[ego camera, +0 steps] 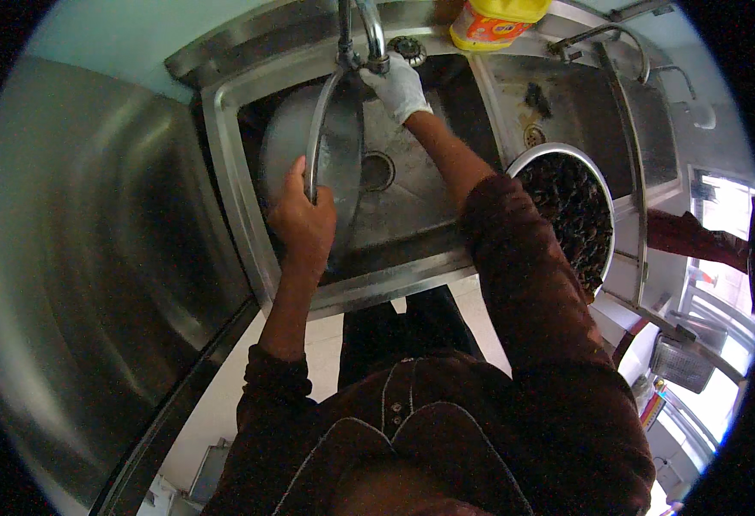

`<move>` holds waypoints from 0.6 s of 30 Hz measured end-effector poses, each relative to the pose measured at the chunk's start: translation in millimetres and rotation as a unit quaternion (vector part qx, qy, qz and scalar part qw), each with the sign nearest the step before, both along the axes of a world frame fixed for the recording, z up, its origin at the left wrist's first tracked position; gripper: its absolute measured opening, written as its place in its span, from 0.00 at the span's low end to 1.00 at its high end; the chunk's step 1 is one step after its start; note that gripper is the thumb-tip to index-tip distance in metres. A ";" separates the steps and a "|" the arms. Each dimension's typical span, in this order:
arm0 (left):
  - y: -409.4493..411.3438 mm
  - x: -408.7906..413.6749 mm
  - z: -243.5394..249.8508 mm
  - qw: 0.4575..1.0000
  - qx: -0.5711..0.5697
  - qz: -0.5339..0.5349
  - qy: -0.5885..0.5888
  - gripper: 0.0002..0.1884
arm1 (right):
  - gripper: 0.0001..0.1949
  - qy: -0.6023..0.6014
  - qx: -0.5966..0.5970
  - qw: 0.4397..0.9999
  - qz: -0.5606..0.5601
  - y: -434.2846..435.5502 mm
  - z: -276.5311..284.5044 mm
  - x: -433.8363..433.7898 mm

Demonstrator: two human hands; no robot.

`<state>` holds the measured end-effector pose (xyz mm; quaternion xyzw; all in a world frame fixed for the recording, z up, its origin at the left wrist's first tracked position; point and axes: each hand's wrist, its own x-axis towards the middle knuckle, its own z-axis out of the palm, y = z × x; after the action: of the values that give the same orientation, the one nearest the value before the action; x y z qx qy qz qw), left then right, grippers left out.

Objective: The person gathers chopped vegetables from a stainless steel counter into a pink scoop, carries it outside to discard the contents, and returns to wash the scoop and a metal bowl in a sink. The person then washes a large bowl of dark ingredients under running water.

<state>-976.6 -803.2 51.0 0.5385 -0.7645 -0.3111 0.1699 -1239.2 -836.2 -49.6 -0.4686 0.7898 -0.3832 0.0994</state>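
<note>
My bare left hand [303,222] grips the near part of the rim of a large round metal basin [342,151]. The basin is tilted up on its side in the left bowl of a stainless steel sink [410,187]. My right hand [400,90], in a white glove, is at the outlet of the chrome faucet [373,32], close to the basin's far rim. Its fingers are partly hidden by the spout, so what they hold is unclear. Beside my right forearm stands a second metal basin [600,184] filled with dark, curled pieces of food [564,206].
A yellow plastic jug [493,26] with an orange label stands on the sink's back ledge, near a round metal strainer [407,50]. Dark scraps [537,100] lie in the right bowl. A metal rack frame [632,148] crosses the right side; a steel panel [106,258] borders the left.
</note>
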 end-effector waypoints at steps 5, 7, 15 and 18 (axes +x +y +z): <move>7.0 44.2 0.9 0.992 -0.106 0.064 0.024 0.30 | 0.20 0.063 0.103 0.989 0.083 -28.3 9.5 8.5; 12.3 49.8 12.2 0.992 -0.087 0.072 0.048 0.31 | 0.19 0.078 0.148 0.977 0.129 -38.1 -9.6 4.6; -8.3 24.3 9.5 0.983 -0.080 0.110 0.122 0.28 | 0.18 0.225 0.004 0.972 0.068 -80.2 -134.1 -40.0; -9.2 61.4 4.5 0.900 0.140 0.284 0.299 0.31 | 0.15 -0.163 0.046 0.983 0.073 -45.1 -1.5 50.7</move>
<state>-915.2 -812.4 55.5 0.6327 -0.4403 -0.4999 0.3948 -1188.6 -881.2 -51.1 -0.4512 0.7436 -0.4096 0.2753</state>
